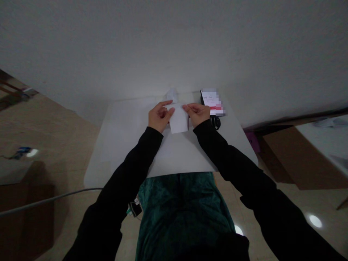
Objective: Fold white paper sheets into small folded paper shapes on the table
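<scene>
A small white sheet of paper is held up over the table by both hands. My left hand pinches its upper left edge between thumb and fingers. At the upper right corner, my right hand grips it with thumb and fingertips closed. Behind the sheet, against the wall, lies a crumpled whitish piece that looks like paper or thin plastic, partly hidden. Just beyond my right hand stands a phone with a lit screen, tilted up.
The white table meets a grey wall at its back. A black strap-like object sits below the phone. Cardboard boxes stand on the floor at the right. A grey cable crosses the lower left.
</scene>
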Motion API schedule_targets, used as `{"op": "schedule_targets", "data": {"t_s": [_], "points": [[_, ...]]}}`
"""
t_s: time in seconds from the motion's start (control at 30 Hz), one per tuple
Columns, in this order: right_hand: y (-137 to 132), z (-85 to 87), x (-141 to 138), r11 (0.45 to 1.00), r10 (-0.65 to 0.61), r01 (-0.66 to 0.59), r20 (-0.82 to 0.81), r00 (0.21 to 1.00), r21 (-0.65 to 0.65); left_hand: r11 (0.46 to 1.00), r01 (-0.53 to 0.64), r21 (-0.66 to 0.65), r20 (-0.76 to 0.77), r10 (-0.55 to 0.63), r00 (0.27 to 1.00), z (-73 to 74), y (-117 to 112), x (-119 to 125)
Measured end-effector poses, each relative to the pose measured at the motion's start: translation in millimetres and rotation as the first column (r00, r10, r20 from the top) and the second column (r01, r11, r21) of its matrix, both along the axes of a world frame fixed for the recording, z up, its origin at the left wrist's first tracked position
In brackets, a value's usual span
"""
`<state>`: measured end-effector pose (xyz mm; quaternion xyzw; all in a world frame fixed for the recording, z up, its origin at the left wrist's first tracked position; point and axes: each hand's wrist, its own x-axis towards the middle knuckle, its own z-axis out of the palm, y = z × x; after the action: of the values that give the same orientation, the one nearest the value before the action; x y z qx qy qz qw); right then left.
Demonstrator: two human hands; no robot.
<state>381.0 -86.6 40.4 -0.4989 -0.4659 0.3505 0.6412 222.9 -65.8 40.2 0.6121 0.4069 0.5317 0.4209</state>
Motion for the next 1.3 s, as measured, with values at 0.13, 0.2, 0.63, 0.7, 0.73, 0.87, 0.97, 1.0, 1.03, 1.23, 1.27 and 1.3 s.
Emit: {"op": "schedule_targets", "data": {"t_s": [0.13,0.2,0.63,0.7,0.73,0.87,0.97,1.0,1.03,1.23,1.27,1.3], "points": [[-1.0,2.2,0.4,0.998,-0.046,0.046,-0.004,0.999,0.043,0.99,0.112,-0.086,0.048,-0.109,0.993,-3.5,-3.7,7.8],[0.5,0.0,0.5,0.998,-0.05,0.05,-0.006,0.999,0.042,0.983,0.148,-0.11,0.015,-0.148,0.989,-4.3,-5.3,9.9],[2.9,-12.0,-9.1,1.0,0.002,-0.003,-0.03,1.0,-0.031,0.968,-0.14,0.207,-0.148,0.173,0.974,-4.6,-10.5,7.4],[2.2,-11.0,-6.4,0.999,-0.028,0.028,-0.003,1.0,-0.019,0.975,-0.132,0.181,-0.145,0.159,0.976,-4.2,-12.8,8.7],[2.3,-10.8,-5.4,0.999,-0.041,0.041,0.005,0.999,-0.01,0.977,-0.13,0.167,-0.142,0.155,0.978,-4.1,-14.0,9.4],[5.7,-13.1,-5.3,1.0,-0.012,0.012,-0.015,1.0,-0.008,0.977,-0.15,0.154,-0.126,0.17,0.977,-3.5,-15.9,10.3],[8.0,-14.5,-7.0,0.993,0.076,-0.081,-0.064,0.995,-0.086,0.971,-0.166,0.171,-0.098,0.184,0.978,-3.5,-12.7,7.6],[8.1,-14.3,-7.2,0.987,0.106,-0.115,-0.081,0.991,-0.111,0.971,-0.167,0.172,-0.09,0.184,0.979,-3.5,-11.1,6.3],[7.7,-13.7,-7.1,0.982,0.132,-0.144,-0.096,0.987,-0.126,0.972,-0.163,0.167,-0.081,0.179,0.981,-3.5,-9.4,5.2],[2.4,-11.8,-4.4,0.989,0.121,-0.126,-0.056,0.991,-0.078,0.992,-0.108,0.067,-0.004,0.109,0.994,-1.1,-5.5,5.3],[2.1,-12.9,-4.9,0.992,0.103,-0.106,-0.042,0.994,-0.068,0.993,-0.106,0.048,0.001,0.106,0.994,-0.6,-5.5,5.9],[2.1,-14.3,-5.9,0.994,0.085,-0.087,-0.035,0.996,-0.061,0.994,-0.103,0.034,0.004,0.103,0.995,-0.1,-5.5,6.1]]}}
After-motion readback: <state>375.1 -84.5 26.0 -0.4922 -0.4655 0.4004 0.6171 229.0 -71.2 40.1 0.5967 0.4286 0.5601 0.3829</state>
